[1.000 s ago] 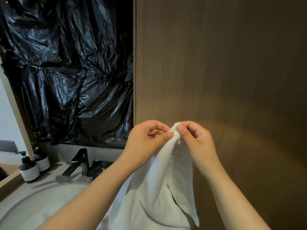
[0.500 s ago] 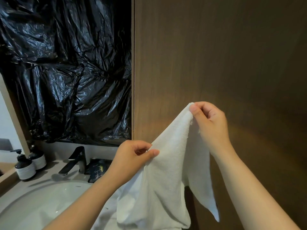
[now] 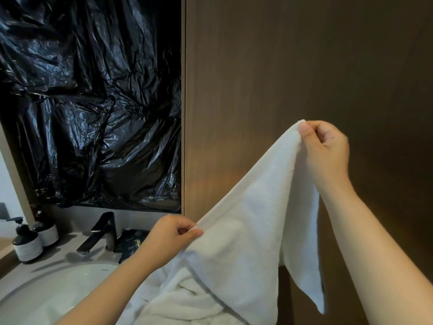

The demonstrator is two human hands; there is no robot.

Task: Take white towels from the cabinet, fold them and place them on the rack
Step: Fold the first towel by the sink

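The white towel (image 3: 253, 231) is held up in the air in front of the brown wooden panel (image 3: 304, 66), above the edge of the desk (image 3: 70, 256) and to the right of the sink (image 3: 46, 292). One upper corner is pinched between the thumb and the first fingers (image 3: 316, 126) of the right hand (image 3: 325, 148). The same upper edge is pinched lower down and further left by the left hand (image 3: 171, 235), also between thumb and forefinger, so the edge is stretched in a slanted line between the two hands. The rest of the cloth hangs down freely, and a loose flap is seen below the right hand. More white cloth is bunched at the bottom; it cannot be told if this is the same towel or another one.

The towel is judged to be soft, light and limp, with a thick terry surface that is not slippery. No shape is held by it alone, so it is best taken at the corners or along a hem, and the edge should be pulled straight before a fold is made. The rack is not seen in this view.
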